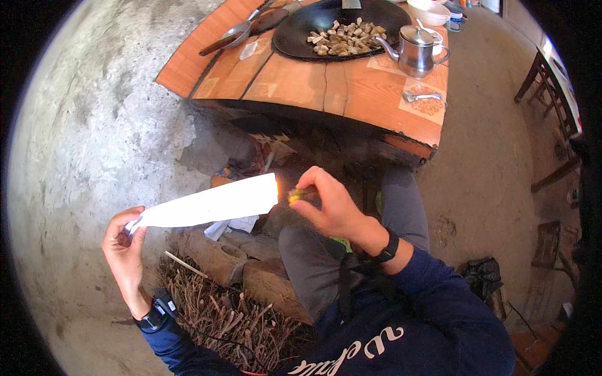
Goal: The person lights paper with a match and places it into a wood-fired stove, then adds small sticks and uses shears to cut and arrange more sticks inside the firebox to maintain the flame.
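Note:
My left hand [126, 249] pinches the narrow end of a long folded sheet of white paper [207, 202]. The paper stretches to the right, and its wide end glows orange along the edge, apparently alight. Just right of that edge, my right hand [331, 204] holds a small yellowish lighter [297, 195] between thumb and fingers, a short gap from the paper. Most of the lighter is hidden by the fingers. Behind both hands lies the dark, sooty opening under a tiled stove [301, 89].
A wok [291, 37] with chopped pieces of food [348, 37] sits in the stove top, beside a metal kettle [417, 51] and a ladle [237, 34]. Split logs [270, 284] and a heap of twigs [225, 315] lie below my left arm. A concrete wall [94, 117] stands left.

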Motion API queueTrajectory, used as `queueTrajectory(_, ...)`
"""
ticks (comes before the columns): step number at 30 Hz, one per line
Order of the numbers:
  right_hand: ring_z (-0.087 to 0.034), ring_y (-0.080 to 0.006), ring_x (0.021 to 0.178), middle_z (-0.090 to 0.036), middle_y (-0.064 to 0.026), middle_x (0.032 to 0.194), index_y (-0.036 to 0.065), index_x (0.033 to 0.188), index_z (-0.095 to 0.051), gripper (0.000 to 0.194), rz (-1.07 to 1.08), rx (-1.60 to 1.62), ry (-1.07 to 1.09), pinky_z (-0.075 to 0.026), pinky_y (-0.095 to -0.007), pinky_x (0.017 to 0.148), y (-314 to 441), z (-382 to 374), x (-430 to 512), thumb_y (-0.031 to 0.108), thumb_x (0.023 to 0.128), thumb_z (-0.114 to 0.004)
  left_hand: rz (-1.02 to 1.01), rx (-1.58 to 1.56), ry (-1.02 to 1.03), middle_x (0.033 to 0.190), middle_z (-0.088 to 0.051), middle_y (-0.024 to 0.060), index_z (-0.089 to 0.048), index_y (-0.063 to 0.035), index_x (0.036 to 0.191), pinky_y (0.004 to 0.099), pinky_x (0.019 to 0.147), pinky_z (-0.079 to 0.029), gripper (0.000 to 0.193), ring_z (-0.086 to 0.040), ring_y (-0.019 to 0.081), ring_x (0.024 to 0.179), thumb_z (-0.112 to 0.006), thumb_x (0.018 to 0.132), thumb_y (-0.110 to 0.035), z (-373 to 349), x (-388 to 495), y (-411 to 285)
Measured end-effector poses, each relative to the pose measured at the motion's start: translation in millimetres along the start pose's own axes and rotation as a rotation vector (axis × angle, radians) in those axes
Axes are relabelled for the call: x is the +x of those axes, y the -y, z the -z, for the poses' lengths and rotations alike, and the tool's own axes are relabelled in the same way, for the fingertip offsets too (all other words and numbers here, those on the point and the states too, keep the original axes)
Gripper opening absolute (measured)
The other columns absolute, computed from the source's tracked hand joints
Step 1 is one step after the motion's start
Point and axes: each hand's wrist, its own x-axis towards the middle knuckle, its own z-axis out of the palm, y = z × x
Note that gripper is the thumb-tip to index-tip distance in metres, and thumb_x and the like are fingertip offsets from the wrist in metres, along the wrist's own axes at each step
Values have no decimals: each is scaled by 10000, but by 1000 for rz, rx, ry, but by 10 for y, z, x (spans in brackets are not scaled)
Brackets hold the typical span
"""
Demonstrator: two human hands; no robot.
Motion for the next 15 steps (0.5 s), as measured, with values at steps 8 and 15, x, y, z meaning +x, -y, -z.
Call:
queueTrajectory(8,-597,-370,918,-583,-184,998,11,1070,-606,181,88,-509,-160,-507,-426,821,-304,891,206,74,942,-717,-6,68,10,1224,-726,109,-674,-7,1126,312,982,-549,221,-672,171,1138,-669,948,123,-187,34,143)
queueTrajectory(15,-601,-367,1004,-644,-144,994,30,1016,-655,198,25,-1091,-284,-482,-463,877,-569,1900,424,85,868,-774,-171,315,6,1144,-730,152,-665,-21,1118,403,940,-563,302,-682,353,1100,-643,857,129,-730,185,419)
